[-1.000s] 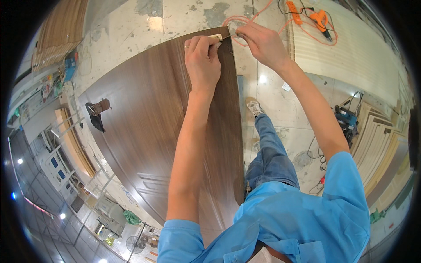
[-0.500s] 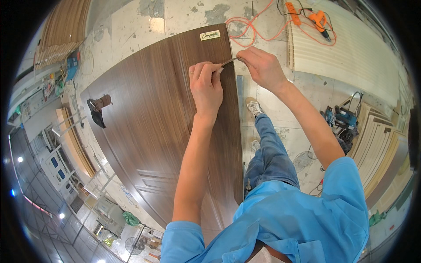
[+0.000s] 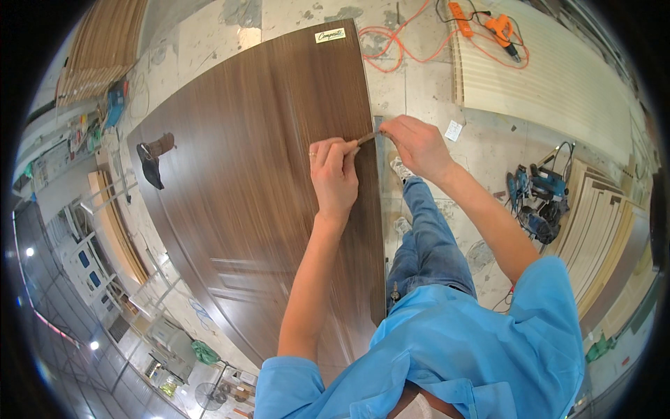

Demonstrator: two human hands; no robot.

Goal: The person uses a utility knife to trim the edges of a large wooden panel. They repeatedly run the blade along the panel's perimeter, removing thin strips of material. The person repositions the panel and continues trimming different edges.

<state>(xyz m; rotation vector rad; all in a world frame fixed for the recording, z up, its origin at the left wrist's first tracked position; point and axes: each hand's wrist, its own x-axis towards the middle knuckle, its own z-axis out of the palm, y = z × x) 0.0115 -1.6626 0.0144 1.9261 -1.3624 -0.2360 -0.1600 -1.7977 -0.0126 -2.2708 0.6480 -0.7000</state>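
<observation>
Speckled concrete floor (image 3: 426, 91), dark woodgrain door panel (image 3: 244, 174), hands pinching thin strip (image 3: 368, 137)

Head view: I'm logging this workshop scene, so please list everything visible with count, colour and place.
door panel: one, dark brown, centre
label: one, pale, panel's top edge
strip: one, brown, thin, pinched between both hands at panel's right edge
handle piece: one, dark, on panel's left part
cable: one, orange, floor at top
drill: one, orange, top right
slatted board: one, cream, right
power tools: several, blue-black, floor at right
left hand: on panel, holding strip
right hand: holding strip's other end
</observation>
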